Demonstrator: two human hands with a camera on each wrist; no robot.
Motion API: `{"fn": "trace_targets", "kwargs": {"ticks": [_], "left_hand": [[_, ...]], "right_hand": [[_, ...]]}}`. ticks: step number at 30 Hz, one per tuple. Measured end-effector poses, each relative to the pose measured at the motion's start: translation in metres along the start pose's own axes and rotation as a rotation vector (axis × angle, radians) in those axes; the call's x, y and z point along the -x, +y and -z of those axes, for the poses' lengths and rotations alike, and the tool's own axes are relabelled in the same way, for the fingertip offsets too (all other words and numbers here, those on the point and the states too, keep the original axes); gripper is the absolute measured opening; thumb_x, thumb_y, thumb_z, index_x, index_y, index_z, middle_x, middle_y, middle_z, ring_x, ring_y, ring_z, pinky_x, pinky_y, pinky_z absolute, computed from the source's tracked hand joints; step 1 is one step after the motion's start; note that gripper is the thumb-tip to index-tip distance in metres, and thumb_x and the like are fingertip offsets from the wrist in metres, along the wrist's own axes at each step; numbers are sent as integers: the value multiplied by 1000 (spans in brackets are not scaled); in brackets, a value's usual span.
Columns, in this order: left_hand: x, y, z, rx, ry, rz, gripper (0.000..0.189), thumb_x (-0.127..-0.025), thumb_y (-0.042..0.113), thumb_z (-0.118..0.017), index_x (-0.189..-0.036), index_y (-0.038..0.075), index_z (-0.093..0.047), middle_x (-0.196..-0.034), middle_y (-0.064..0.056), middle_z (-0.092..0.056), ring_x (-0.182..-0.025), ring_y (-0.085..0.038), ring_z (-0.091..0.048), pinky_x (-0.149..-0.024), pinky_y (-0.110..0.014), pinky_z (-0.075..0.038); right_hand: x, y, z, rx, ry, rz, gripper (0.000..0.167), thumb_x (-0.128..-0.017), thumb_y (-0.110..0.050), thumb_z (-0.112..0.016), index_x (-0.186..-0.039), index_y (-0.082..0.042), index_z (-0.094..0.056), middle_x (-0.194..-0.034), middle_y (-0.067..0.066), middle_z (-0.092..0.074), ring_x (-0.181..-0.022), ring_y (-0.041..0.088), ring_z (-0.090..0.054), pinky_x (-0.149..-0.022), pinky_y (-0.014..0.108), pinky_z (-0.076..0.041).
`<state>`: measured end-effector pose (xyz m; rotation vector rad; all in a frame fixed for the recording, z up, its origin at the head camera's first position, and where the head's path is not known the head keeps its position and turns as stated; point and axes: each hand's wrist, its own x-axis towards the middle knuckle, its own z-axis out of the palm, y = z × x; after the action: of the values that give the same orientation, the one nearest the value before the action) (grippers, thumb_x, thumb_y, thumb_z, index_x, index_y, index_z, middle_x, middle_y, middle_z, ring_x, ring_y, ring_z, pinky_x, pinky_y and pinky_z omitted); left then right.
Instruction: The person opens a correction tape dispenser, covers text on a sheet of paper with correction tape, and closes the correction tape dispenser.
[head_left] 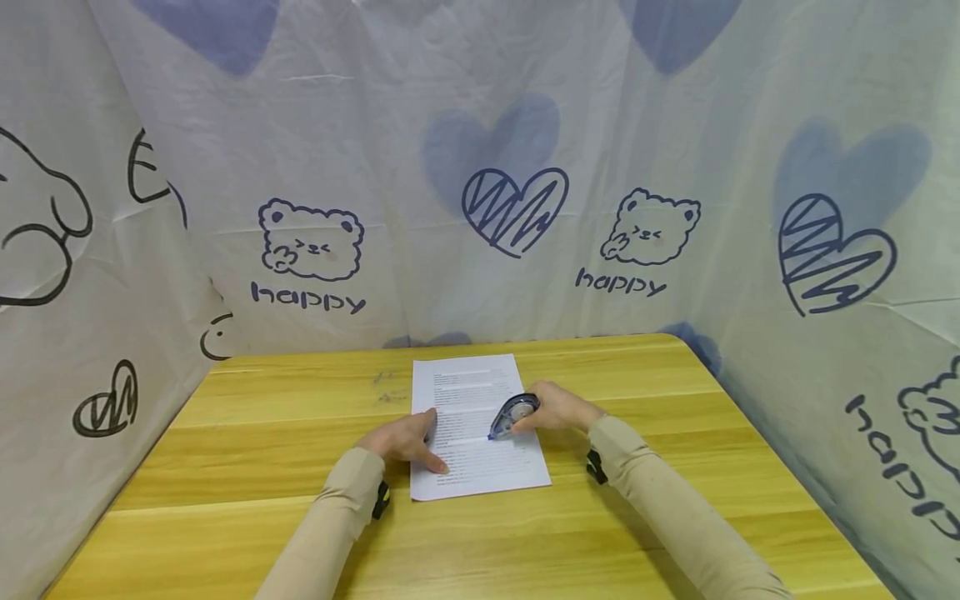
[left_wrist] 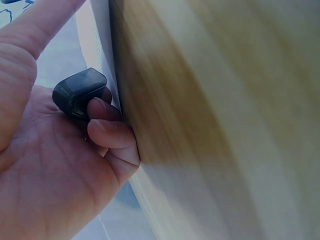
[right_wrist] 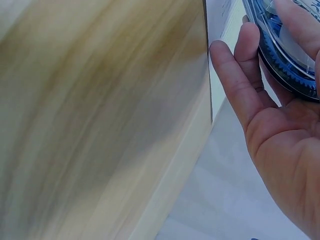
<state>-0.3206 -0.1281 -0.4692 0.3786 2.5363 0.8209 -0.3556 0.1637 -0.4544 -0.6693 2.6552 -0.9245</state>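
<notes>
A sheet of printed paper (head_left: 480,467) lies on the wooden table. My right hand (head_left: 558,407) grips a correction tape dispenser (head_left: 517,408) with a clear and blue body, its blue tip down at the printed lines near the middle of the sheet. In the right wrist view the dispenser (right_wrist: 287,55) sits between thumb and fingers. My left hand (head_left: 405,437) rests on the sheet's left side, thumb stretched over the paper. Its curled fingers hold a small dark, glossy cap (left_wrist: 80,92), seen in the left wrist view.
The yellow wood-grain table (head_left: 262,458) extends on both sides of the sheet. Faint marks (head_left: 390,387) show on the wood left of the paper. White cloth (head_left: 420,275) printed with hearts and bears hangs behind and at both sides. Each wrist has a black strap.
</notes>
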Motion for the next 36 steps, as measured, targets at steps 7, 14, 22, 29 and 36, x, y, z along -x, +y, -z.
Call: {"fn": "trace_targets", "kwargs": {"ticks": [7,14,22,29,36], "left_hand": [[0,0,0,5,4,-7,111,-76,26,-85,-154,-6,-13,-162,-22,-14,-151,-36,-14,-124,-48,-14],[0,0,1,-6,7,-6,112,-76,27,-85,-154,-6,-13,-162,-22,-14,-151,-35,-15,-124,-47,-15],[0,0,0,3,9,-1,111,-76,27,-85,-154,-5,-13,-163,-21,-13,-151,-35,-14,-124,-48,-14],[-1,-1,0,22,12,-12,112,-75,25,-86,-154,-6,-12,-162,-22,-14,-151,-36,-14,-123,-49,-14],[-2,-2,0,17,8,-11,112,-76,25,-85,-154,-6,-12,-162,-22,-13,-151,-36,-14,-124,-48,-14]], "right_hand": [[0,1,0,-26,-6,-8,23,-78,-24,-84,-87,-7,-70,-76,-1,-69,-64,10,-50,-59,23,-43],[-1,5,0,-21,-6,-11,25,-77,-26,-84,-87,-7,-70,-75,-1,-69,-63,9,-51,-58,23,-45],[-1,7,0,-20,-10,8,25,-77,-25,-84,-86,-7,-70,-75,-1,-69,-63,9,-51,-58,23,-45],[0,7,1,-27,-10,8,24,-77,-25,-84,-86,-7,-70,-75,-1,-70,-64,9,-52,-59,24,-46],[1,8,2,-37,-12,2,23,-77,-23,-84,-85,-7,-71,-74,-1,-70,-63,9,-51,-58,24,-46]]}}
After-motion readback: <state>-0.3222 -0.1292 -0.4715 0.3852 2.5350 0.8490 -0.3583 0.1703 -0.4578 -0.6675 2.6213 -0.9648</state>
